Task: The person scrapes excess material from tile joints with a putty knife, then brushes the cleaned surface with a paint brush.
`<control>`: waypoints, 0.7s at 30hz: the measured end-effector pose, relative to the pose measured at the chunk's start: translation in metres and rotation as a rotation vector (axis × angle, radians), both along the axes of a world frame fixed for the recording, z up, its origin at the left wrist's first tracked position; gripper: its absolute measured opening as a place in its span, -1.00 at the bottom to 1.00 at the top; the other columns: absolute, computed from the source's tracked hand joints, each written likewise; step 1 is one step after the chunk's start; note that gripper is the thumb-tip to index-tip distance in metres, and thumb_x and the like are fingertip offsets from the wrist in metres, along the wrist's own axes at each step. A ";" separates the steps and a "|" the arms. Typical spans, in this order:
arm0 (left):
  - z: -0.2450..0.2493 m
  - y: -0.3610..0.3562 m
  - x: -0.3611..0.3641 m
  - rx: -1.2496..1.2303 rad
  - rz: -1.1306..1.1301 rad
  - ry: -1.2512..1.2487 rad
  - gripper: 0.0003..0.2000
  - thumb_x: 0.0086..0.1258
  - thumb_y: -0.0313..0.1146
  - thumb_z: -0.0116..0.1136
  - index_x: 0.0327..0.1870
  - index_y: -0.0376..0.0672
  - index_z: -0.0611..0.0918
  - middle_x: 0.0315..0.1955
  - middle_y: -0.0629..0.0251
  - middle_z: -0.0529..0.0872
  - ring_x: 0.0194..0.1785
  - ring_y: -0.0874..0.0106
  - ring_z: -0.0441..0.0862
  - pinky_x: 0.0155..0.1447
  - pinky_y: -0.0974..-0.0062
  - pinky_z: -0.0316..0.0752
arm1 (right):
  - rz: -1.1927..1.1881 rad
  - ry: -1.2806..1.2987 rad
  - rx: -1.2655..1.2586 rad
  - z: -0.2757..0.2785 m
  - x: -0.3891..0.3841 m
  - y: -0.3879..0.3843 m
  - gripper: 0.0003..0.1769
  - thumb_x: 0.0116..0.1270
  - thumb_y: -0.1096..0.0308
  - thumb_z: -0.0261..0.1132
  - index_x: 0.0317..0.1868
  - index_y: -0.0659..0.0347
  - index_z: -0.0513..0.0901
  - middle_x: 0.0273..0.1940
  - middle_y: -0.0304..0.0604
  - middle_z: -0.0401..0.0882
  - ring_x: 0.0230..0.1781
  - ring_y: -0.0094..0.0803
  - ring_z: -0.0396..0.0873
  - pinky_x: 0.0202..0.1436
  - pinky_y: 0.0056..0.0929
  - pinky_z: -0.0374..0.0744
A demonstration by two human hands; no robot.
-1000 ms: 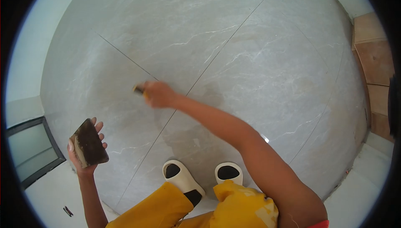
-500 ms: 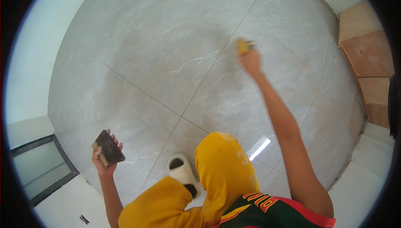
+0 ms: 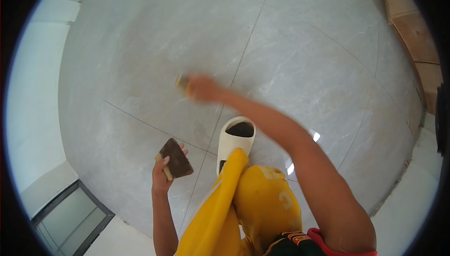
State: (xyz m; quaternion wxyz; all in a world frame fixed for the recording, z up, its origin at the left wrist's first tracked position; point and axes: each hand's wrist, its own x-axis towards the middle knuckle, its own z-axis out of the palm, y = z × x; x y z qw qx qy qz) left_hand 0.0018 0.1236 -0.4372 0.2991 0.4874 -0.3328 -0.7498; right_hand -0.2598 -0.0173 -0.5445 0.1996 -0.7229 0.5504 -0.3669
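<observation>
My left hand is wrapped round a dark rectangular block with a tan edge, thumb on that edge and fingertips showing past its far side. It hangs over the floor at lower left, left of my foot. Smeared by motion, my right hand reaches across to the left, above the tile joint. In it is a small yellow-and-dark tool, whose kind I cannot tell. Grey marbled floor tiles lie beneath both hands.
My foot in a white slipper is planted just below the right forearm. Brown boards lean at the right wall. At lower left is a dark-framed glass panel, with a white wall above it.
My right hand has swept from upper right to left of the middle with the yellow-and-dark tool. My left hand and its block have shifted right. The slippered foot has moved up in view.
</observation>
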 end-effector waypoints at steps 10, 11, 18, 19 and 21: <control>0.052 0.024 -0.042 -0.166 -0.043 -0.140 -0.49 0.36 -0.34 -0.07 0.32 -0.35 0.30 0.18 0.00 0.52 0.23 0.21 0.50 0.28 0.32 0.43 | -0.870 0.446 -0.281 0.171 -0.421 0.073 -0.63 0.22 0.12 0.30 -0.20 0.29 0.58 -0.29 0.02 0.65 -0.22 -0.05 0.65 -0.20 -0.16 0.59; 0.052 0.027 -0.043 -0.179 -0.016 -0.148 -0.50 0.37 -0.35 -0.07 0.32 -0.35 0.30 0.17 0.01 0.53 0.22 0.23 0.50 0.29 0.35 0.41 | -0.809 0.316 -0.176 0.168 -0.395 0.078 -0.65 0.20 0.14 0.31 -0.21 0.29 0.59 -0.32 0.01 0.65 -0.24 -0.08 0.65 -0.22 -0.17 0.59; 0.044 -0.001 -0.058 -0.109 0.096 -0.208 -0.60 0.39 -0.37 0.01 0.22 -0.31 0.38 0.01 0.22 0.55 0.07 0.36 0.55 0.19 0.38 0.45 | 0.300 -0.215 0.155 0.090 -0.051 0.125 -0.69 0.08 0.16 0.31 -0.31 0.25 0.61 -0.27 0.08 0.64 -0.22 -0.02 0.62 -0.16 -0.10 0.52; 0.039 -0.003 -0.058 -0.095 0.087 -0.212 -0.60 0.39 -0.36 0.01 0.21 -0.30 0.38 0.00 0.23 0.56 0.06 0.36 0.55 0.18 0.38 0.46 | 0.237 -0.211 0.225 0.091 -0.063 0.115 -0.70 0.08 0.17 0.31 -0.31 0.24 0.61 -0.28 0.07 0.64 -0.22 -0.02 0.62 -0.16 -0.10 0.52; 0.032 -0.010 -0.041 -0.049 0.080 -0.226 -0.60 0.38 -0.36 0.03 0.21 -0.29 0.38 -0.02 0.23 0.56 0.04 0.37 0.56 0.17 0.38 0.47 | 0.124 -0.207 0.384 0.098 -0.097 0.070 -0.73 0.08 0.19 0.30 -0.32 0.23 0.61 -0.28 0.05 0.64 -0.23 -0.03 0.62 -0.17 -0.10 0.52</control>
